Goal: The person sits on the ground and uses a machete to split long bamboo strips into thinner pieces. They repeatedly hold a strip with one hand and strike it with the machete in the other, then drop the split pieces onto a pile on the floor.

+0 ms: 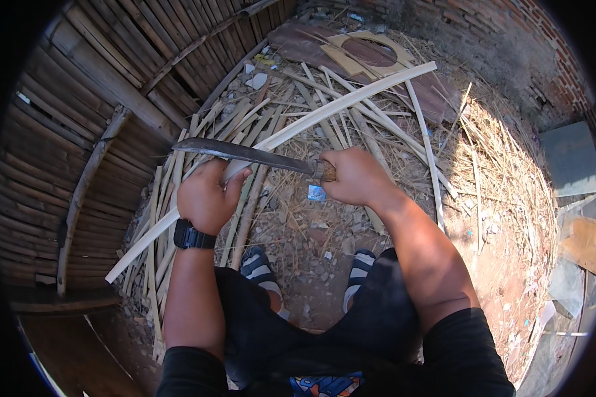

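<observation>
My right hand [357,176] is closed round the wooden handle of a machete [265,157], whose long dark blade points left. Closed round a pale split bamboo strip [351,99] is my left hand [208,196], with a dark watch on its wrist. The strip slants from the lower left up to the far right. The blade crosses over the strip just beyond my left hand; whether its edge touches the strip I cannot tell.
Cut bamboo strips [251,126] and shavings [503,165] litter the ground. A bamboo slat wall [99,99] stands at the left, a brick wall [530,46] at the far right. Beyond the strips lies a board with a round hole [341,49]. Grey panels [569,159] lean at the right.
</observation>
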The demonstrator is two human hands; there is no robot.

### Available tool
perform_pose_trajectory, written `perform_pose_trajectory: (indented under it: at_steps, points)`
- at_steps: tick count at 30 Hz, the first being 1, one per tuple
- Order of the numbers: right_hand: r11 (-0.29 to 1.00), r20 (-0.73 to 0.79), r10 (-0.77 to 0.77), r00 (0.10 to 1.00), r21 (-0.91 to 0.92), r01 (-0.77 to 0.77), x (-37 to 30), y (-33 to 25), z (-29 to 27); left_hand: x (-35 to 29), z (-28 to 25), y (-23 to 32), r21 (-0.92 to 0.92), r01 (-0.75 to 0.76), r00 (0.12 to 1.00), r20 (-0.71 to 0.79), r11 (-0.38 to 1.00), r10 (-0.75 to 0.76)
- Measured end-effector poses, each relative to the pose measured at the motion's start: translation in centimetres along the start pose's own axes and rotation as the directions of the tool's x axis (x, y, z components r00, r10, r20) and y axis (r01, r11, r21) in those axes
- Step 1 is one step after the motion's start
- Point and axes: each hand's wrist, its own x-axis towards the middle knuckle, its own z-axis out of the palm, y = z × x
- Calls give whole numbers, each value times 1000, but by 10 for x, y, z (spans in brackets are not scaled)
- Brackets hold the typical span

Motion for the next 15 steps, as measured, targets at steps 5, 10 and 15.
perform_pose_trajectory:
  at_steps: [5, 10, 15]
  points:
    - [992, 2, 27, 1000, 123, -27, 16, 41, 5, 6, -2, -2, 56, -3, 1000, -17, 998, 4]
    - [994, -58, -16, 998, 111, 22, 15, 41, 16, 4, -2, -6, 69, 20, 1000, 3, 997, -20]
    - [995, -111, -74, 991, 57, 81, 5, 16, 13, 3, -2, -12, 84, 70, 997, 22, 994, -72]
